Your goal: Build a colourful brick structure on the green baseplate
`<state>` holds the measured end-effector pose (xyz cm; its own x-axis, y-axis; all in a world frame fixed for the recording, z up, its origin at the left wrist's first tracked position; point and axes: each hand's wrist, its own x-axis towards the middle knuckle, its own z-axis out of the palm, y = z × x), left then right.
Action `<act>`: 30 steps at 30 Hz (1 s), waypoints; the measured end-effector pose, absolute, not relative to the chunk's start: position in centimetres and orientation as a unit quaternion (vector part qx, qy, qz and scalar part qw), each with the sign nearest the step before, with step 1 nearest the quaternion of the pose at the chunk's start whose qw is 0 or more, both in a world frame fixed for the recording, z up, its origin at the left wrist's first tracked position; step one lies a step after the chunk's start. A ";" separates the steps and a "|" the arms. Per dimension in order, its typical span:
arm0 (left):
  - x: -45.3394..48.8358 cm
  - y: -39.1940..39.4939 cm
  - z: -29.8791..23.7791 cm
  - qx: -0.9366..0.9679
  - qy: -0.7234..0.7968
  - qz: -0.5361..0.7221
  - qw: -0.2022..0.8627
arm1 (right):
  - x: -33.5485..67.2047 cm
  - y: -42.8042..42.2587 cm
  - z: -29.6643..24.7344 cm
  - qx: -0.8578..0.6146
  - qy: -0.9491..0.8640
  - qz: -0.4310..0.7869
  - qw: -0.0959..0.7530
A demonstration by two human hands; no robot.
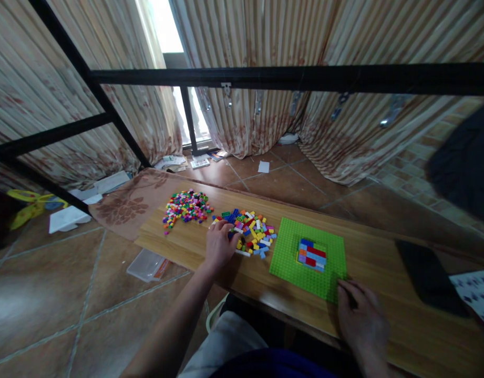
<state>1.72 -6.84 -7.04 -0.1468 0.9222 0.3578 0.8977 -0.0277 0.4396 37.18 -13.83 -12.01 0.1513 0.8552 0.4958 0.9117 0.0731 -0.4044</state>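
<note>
My left hand (221, 244) reaches into a pile of mixed building bricks (259, 239) on the wooden table, its thumb and fingers apart and bent down among the pieces. No brick shows clearly in its grasp. My right hand (362, 312) is at the near right corner of a green studded baseplate (283, 257), with curled fingers and thumb at the plate's edge. Near the plate's middle sits a small block of joined bricks (312, 255) in red, blue, light blue, orange and purple.
A heap of smaller coloured pieces (188, 206) lies at the table's far left. To the right are a dark flat object (429, 275) and a printed sheet (476, 294). A clear plastic lid or tray (147, 265) lies on the tiled floor. A black metal frame (273, 77) crosses beyond the table.
</note>
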 end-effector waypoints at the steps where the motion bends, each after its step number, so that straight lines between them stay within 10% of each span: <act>1: 2.1 -6.7 -7.0 0.653 0.701 0.287 0.016 | 37.2 -13.8 -12.0 -0.680 -0.650 -0.041 0.336; 30: 4.1 -5.6 -6.1 0.692 0.676 0.246 0.050 | 37.1 -13.8 -12.1 -0.669 -0.653 -0.039 0.352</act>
<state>4.14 -5.60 -6.11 -0.0367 0.9612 0.2733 0.9117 -0.0797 0.4029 37.12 -13.78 -12.12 0.1445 0.8466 0.5122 0.9015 0.1008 -0.4209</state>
